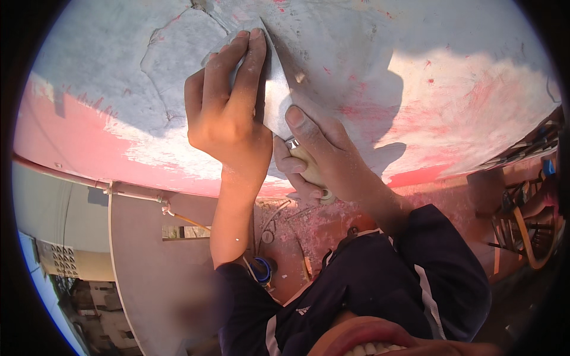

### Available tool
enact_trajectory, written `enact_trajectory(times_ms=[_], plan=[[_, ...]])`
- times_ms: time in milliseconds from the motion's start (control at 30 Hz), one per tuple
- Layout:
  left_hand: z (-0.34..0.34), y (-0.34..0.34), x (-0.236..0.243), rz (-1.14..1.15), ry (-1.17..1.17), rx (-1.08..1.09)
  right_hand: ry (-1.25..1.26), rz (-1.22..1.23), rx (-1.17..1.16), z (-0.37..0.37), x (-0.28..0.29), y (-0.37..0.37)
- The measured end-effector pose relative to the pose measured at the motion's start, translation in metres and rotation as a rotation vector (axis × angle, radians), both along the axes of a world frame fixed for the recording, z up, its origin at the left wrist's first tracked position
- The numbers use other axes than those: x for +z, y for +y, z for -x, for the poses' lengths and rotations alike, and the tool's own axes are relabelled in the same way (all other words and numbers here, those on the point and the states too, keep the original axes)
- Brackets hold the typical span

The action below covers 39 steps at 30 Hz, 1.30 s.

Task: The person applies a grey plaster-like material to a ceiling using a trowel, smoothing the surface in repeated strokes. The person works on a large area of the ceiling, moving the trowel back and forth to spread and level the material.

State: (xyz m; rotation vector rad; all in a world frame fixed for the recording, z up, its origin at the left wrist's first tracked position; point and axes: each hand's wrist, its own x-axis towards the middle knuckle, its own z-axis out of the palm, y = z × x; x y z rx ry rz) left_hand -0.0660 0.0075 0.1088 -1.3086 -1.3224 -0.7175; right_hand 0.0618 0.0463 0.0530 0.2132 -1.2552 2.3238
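Note:
A putty knife (277, 89) with a broad metal blade and a pale handle is held against the grey patched surface (344, 41). My right hand (323, 145) is closed round its handle, thumb stretched along the base of the blade. Over the blade's left side my left hand (228, 101) bears down, fingers bent and their tips near the far end. Those fingers hide much of the blade and its front edge. A thin grey edge shows left of the left fingers. Cracks (145, 56) outline a patch beside that hand.
Pink and red paint (89, 136) shows along the near part of the surface, with a bright, scuffed area (451, 101) to the right. Below lie a pipe (65, 172), a blue-rimmed container (264, 270) and cords. A chair-like frame (528, 231) stands at the right.

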Motion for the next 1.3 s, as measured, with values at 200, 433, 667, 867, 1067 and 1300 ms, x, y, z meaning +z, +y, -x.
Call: enact_trajectory(times_ms=[200,433,667,867,1067,1300], plan=[[-0.009,0.003,-0.011,-0.007,0.059,-0.007,-0.143,0.141,0.045,-0.007,-0.004,-0.009],[-0.004,0.0,-0.014,0.025,-0.036,0.034,-0.052,0.119,0.042,-0.007,-0.009,-0.01],[-0.001,0.001,-0.002,-0.001,-0.003,0.022,-0.064,0.076,0.068,-0.006,0.001,-0.003],[-0.005,0.003,-0.009,0.018,0.078,0.017,-0.056,0.129,0.024,-0.006,-0.001,-0.007],[-0.001,0.004,-0.01,-0.013,-0.02,0.052,-0.045,0.108,0.044,-0.006,-0.004,-0.006],[0.0,0.006,-0.003,-0.021,0.048,0.007,-0.042,0.104,0.044,-0.008,-0.002,-0.006]])
